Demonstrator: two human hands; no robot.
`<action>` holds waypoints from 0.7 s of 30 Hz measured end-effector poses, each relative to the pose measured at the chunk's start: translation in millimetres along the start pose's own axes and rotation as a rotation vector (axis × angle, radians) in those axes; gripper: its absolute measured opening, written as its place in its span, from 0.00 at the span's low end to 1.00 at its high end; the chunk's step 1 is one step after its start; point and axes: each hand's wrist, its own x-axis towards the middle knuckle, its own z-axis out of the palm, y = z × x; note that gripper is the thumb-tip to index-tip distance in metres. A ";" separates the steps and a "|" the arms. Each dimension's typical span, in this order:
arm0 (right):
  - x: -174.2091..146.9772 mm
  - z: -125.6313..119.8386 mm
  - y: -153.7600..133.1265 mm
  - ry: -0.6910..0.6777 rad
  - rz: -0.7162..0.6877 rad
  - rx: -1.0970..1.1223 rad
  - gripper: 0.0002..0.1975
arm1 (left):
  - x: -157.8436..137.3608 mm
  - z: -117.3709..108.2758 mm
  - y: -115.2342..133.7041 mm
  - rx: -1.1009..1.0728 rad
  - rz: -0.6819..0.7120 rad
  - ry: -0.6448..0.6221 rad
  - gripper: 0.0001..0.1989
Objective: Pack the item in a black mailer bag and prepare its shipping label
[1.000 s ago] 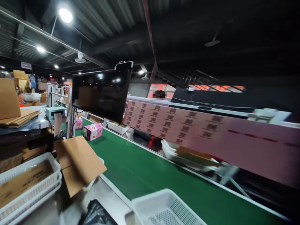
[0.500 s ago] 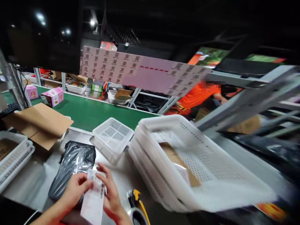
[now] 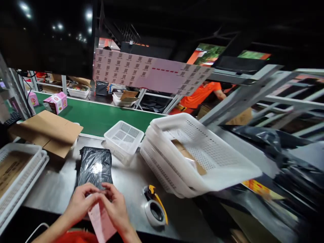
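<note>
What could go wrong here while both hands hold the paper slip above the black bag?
1. The left hand and right hand pinch one thin paper slip at its top; pulling apart might tear it.
2. The tape dispenser lies close to the right hand, so an elbow move could knock it off the steel table.
3. The stacked white baskets sit tilted and may slide.

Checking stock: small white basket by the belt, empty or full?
Empty. The small basket shows only its bare perforated floor, nothing inside.
</note>
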 end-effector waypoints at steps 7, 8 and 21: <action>-19.7 15.7 -9.9 -0.122 -0.398 -0.280 0.07 | -26.0 -19.8 -11.8 0.021 -0.076 -0.017 0.21; -22.3 17.1 -9.9 -0.138 -0.440 -0.316 0.07 | -29.6 -21.8 -14.2 0.019 -0.084 -0.028 0.21; -59.1 19.5 -2.5 -0.186 -0.737 -0.824 0.10 | -60.6 -16.6 -44.9 -0.064 -0.240 -0.054 0.15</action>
